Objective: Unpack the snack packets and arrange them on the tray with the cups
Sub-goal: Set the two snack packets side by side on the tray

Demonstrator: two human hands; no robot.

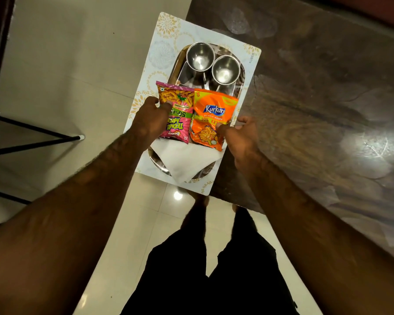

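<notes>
Snack packets lie side by side on the steel tray (176,64), which sits on a patterned mat (166,26) at the edge of the dark bench (316,87). Beyond them stand two steel cups (200,56), touching; nearer, a white napkin (187,159). The left hand (151,118) pinches the pink packet (176,110) at its edge, thumb on top. The right hand (239,135) grips the orange packet (210,114) at its lower corner. Likely the squaring-up step: small nudges should keep edges parallel and clear of the cups.

The orange packet (210,117) is showing "Kurkure"; the pink packet (178,112) (upside down) "50%"; the mat (251,57) "KUBER".
</notes>
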